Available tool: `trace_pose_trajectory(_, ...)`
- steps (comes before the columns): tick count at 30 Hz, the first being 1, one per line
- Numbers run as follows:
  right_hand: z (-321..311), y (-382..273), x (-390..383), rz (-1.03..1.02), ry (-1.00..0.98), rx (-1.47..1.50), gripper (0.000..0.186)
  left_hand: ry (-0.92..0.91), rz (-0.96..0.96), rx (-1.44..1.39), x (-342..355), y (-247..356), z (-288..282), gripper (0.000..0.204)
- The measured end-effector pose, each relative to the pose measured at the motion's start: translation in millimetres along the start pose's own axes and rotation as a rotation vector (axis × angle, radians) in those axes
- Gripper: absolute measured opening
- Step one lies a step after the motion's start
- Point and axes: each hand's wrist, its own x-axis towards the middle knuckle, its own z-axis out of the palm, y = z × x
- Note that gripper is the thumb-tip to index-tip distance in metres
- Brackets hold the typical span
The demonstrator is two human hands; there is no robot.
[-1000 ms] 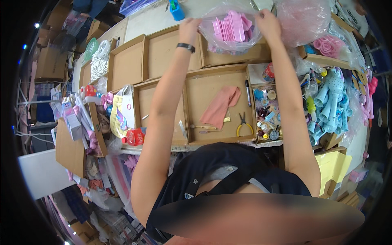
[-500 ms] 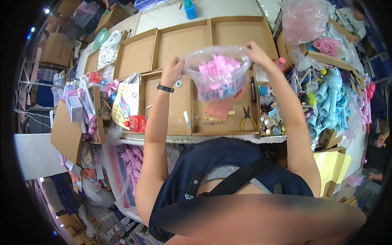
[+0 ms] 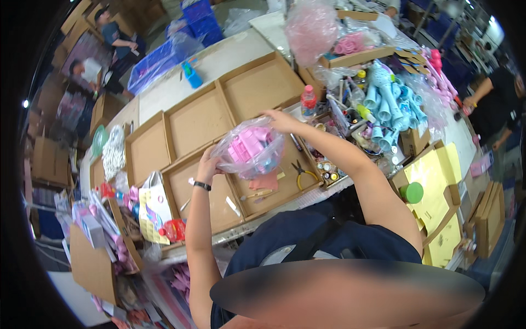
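Observation:
My left hand and my right hand grip opposite sides of the rim of a clear plastic bag, my left at the lower left, my right at the upper right. The bag holds pink plastic pieces, with some blue ones showing. It is over a cardboard tray, where a salmon cloth, yellow-handled pliers, thin tools and a white strip lie, the cloth partly hidden by the bag.
Empty box compartments lie beyond. Bottles, paints and light-blue parts crowd the right, yellow sheets the lower right. Bagged items and cartons crowd the left. Co-workers stand at back left, another person at right.
Both hands have brought the bag down toward me from the back compartments, over the near tray. The view has turned, showing more of the back left and the person at right.

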Motion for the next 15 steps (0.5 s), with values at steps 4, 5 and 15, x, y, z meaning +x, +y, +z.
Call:
trace_pose_trajectory(4, -34.2, -44.5, -26.3, 0.207, -0.059, 0.538, 0.035, 0.037, 0.116, 0.052, -3.3, 46.6, -14.9, 0.021)
trace_pose_trajectory(5, -52.2, -61.6, -34.4, 0.241, -0.138, 0.773, 0.035, 0.029, 0.158, -0.127, -3.0, 60.6, -18.9, 0.019)
trace_pose_trajectory(15, -230.0, -268.5, -67.4, -0.085, 0.217, 1.319, 0.028, -0.6, 0.436, -0.774, 54.6, 281.2, 14.4, 0.026)
